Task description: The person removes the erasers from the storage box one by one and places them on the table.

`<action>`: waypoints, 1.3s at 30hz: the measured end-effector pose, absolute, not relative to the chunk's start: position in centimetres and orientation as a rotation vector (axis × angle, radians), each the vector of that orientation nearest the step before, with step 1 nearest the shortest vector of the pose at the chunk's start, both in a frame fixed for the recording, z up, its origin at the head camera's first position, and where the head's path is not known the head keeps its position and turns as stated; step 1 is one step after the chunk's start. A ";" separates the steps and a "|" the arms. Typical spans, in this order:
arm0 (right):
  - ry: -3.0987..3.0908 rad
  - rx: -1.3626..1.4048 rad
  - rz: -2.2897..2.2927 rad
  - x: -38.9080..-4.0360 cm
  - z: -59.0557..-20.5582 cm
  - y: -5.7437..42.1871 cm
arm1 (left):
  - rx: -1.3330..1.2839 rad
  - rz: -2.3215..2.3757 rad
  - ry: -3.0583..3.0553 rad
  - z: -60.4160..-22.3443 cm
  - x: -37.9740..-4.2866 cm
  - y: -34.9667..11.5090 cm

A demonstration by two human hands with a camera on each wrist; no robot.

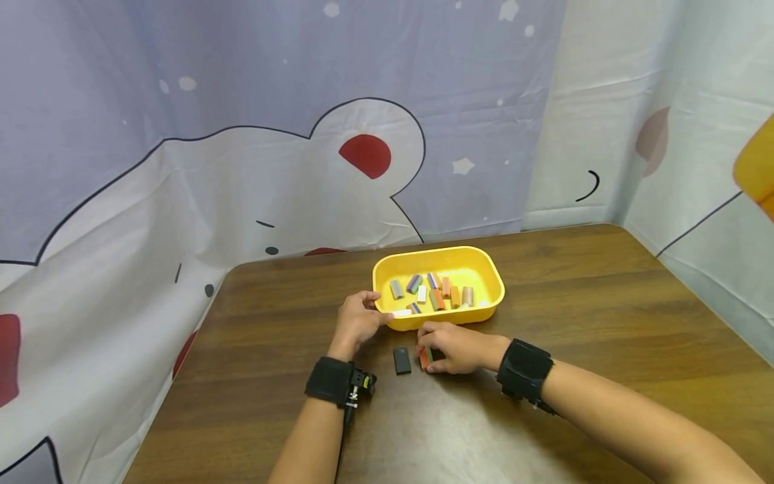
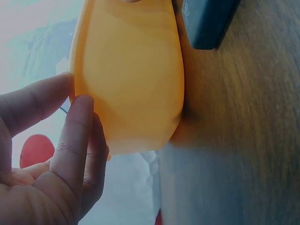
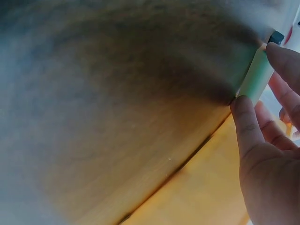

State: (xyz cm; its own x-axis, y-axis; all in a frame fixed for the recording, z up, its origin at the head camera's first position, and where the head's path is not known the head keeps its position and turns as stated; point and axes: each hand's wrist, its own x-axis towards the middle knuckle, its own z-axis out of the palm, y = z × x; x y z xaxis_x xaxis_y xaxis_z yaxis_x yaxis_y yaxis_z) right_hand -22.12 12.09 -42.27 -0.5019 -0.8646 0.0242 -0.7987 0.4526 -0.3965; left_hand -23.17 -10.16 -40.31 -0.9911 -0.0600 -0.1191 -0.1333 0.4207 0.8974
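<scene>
A yellow plastic tray [image 1: 441, 325] stands on the table, with several small coloured blocks [image 1: 421, 294] lying loose in it. At its near left corner, my left hand [image 1: 358, 319] pinches the rim; the left wrist view has the fingertips [image 2: 84, 105] against the tray's wall. Just in front of the tray, my right hand [image 1: 457, 347] grips a small orange and green block [image 1: 426, 358] low over the table. Its green side shows between thumb and fingers in the right wrist view. A dark rectangular block [image 1: 402, 361] lies on the table between the two hands.
The brown wooden table [image 1: 580, 296] reaches back to a printed cloth [image 1: 290, 188] hanging behind it and along both sides. Each wrist wears a black strap, the left strap [image 1: 330, 380] carrying a small camera.
</scene>
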 end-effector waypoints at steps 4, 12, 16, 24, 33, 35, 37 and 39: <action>2.528 -1.462 -0.541 -22.0 -42.2 12.1 | -0.167 1.641 2.588 -40.3 -23.2 -10.1; 2.526 -1.442 -0.541 -21.9 -42.2 12.0 | -0.167 1.643 2.581 -40.2 -23.1 -10.1; 2.525 -1.421 -0.541 -21.8 -42.1 12.0 | -0.169 1.639 2.582 -40.1 -23.1 -10.1; 2.544 -1.449 -0.546 -21.8 -42.3 12.0 | -0.167 1.641 2.580 -40.1 -23.1 -10.0; 2.540 -1.444 -0.543 -21.8 -42.2 11.9 | -0.173 1.649 2.576 -40.0 -23.2 -10.1; 2.535 -1.441 -0.537 -21.8 -42.1 11.8 | -0.173 1.648 2.576 -40.0 -23.2 -10.2; 2.533 -1.434 -0.534 -21.8 -42.0 11.8 | -0.158 1.646 2.580 -40.1 -23.1 -10.2; 2.533 -1.437 -0.541 -21.8 -41.8 11.8 | -0.142 1.643 2.586 -40.1 -23.1 -10.2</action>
